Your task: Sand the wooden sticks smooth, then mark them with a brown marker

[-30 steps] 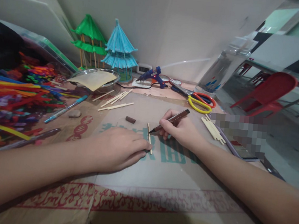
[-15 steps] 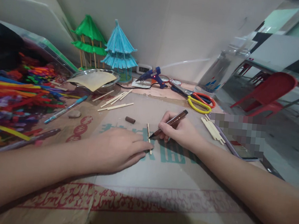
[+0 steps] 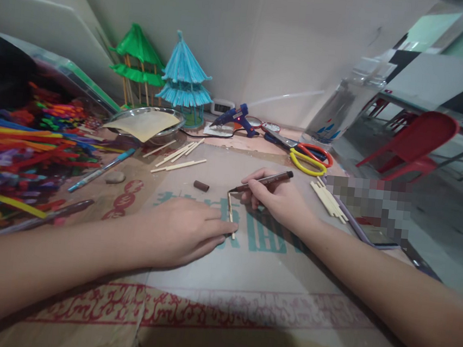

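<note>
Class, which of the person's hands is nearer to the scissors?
Right. The right hand, holding a marker, is in front of the scissors, slightly left; the left hand lies farther left and nearer the viewer.

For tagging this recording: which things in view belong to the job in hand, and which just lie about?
In the job:
thin stick, touched by the left hand
brown marker, held by the right hand
marker cap, off the marker
perhaps the stick bundle at right

Apparently just lying about:
glue gun
scissors
green model tower
blue model tower
red chair
</note>
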A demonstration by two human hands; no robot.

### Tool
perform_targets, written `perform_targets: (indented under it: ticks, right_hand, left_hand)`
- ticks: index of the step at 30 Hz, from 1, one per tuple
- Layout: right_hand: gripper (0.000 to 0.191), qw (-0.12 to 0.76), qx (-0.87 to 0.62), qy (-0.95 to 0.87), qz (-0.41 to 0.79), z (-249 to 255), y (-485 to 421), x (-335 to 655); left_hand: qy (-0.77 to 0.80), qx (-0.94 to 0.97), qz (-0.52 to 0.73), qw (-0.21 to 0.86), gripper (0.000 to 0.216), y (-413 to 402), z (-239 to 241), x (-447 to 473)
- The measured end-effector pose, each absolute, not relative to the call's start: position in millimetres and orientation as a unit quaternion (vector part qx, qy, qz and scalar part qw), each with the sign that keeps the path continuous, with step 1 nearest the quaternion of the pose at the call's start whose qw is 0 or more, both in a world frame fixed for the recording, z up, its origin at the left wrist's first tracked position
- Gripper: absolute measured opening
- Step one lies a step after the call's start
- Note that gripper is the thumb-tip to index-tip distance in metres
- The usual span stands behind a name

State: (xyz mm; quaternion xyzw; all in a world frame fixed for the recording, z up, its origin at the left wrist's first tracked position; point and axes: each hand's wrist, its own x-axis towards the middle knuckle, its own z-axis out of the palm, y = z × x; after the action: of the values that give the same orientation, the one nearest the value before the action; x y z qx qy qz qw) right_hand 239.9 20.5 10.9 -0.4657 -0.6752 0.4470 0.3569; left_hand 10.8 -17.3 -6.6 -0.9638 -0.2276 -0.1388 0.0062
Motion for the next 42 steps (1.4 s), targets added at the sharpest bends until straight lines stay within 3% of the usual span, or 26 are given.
perform_targets:
  ticks: [31,37,42]
  right_hand:
    - [0.01,0.314,-0.468,-0.683,0.465,13.4,20.5,239.8]
    - [0.009,0.363,-0.467,-0.667,0.453,12.9,20.4,239.2]
    - [0.013,0.353,-0.465,-0.678,0.446,10.7,22.6,240.1]
  left_hand:
    - [-0.225,-0.963,-0.149,0.014,0.028,-17.6,-6.3,11.7]
    - [-0.225,-0.963,-0.149,0.009,0.026,-17.9,-3.7,12.8]
    - [-0.227,-0.963,-0.146,0.012,0.026,-17.9,-3.8,12.2]
